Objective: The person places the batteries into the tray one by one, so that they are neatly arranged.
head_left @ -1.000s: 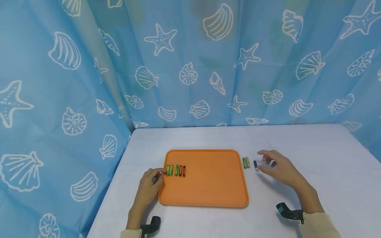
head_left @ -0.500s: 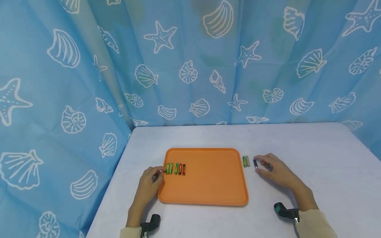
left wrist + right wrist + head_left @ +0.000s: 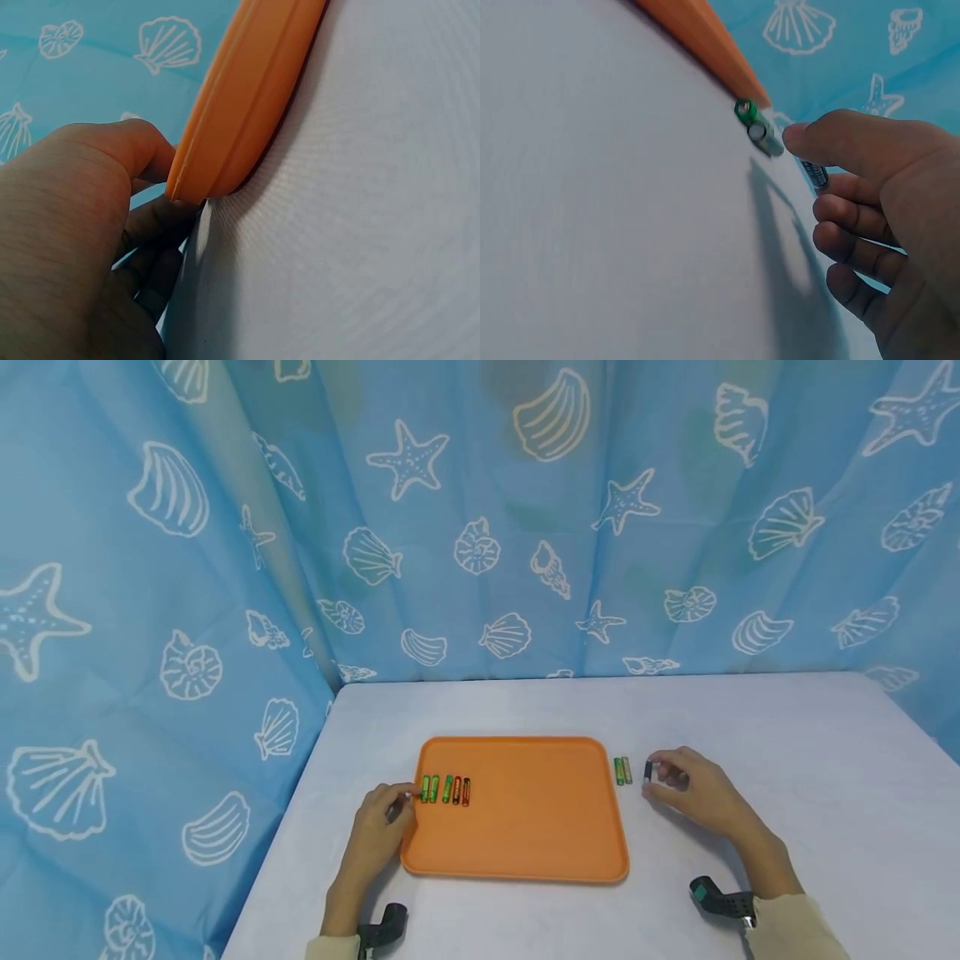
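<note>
My right hand (image 3: 693, 787) pinches a dark battery (image 3: 648, 770) between thumb and fingers, just right of the tray. In the right wrist view, the dark battery (image 3: 815, 174) shows behind the thumb, its upper part hidden. My left hand (image 3: 381, 825) holds the left rim of the orange tray (image 3: 525, 868), with thumb and fingers at the edge in the left wrist view. Inside the tray's left side lie several batteries in a row: green ones (image 3: 434, 788) and red-and-black ones (image 3: 466, 792). Two more, a green battery (image 3: 618, 771) and a paler battery (image 3: 627, 770), lie side by side right of the tray.
The tray stands on a table with a white cloth (image 3: 750, 718). A blue curtain with shell prints (image 3: 480, 593) hangs behind and at the left. Each wrist wears a black camera strap, such as the right wrist camera (image 3: 720, 897).
My right hand has come left and down to the dark battery, closed thumb and fingers on it, and raised it slightly. The left hand stays at the tray's rim.
</note>
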The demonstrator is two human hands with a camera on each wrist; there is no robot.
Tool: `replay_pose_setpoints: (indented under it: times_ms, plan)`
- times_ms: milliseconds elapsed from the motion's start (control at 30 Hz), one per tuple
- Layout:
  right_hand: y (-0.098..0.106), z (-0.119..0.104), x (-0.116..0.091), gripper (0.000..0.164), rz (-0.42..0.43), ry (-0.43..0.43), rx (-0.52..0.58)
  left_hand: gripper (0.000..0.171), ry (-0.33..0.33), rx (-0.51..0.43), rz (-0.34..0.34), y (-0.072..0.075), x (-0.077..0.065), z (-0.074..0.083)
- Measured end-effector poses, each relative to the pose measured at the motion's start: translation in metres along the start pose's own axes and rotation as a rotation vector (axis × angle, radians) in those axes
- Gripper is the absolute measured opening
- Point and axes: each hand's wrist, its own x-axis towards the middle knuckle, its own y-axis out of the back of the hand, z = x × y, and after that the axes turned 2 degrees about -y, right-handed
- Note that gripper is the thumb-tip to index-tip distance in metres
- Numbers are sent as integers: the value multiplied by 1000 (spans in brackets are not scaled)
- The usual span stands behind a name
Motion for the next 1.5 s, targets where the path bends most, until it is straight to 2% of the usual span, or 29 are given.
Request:
replay_pose_setpoints:
  times_ms: [233, 533, 900, 1167, 1500]
  plan:
    - [3, -20, -1, 47, 35, 81, 3, 23, -2, 8, -3, 0, 1, 1]
    - [-4, -44, -3, 46, 29, 90, 36, 24, -7, -2, -9, 1, 1, 0]
    - [-29, -84, 1, 45, -2, 162, 111, 25, 0, 12, -17, 2, 4, -2]
    - [-45, -93, 4, 37, -25, 226, 141, 25, -3, 6, -11, -1, 2, -1]
    - [-69, -115, 11, 34, -74, 229, 177, 24, -8, -6, -4, 1, 2, 1]
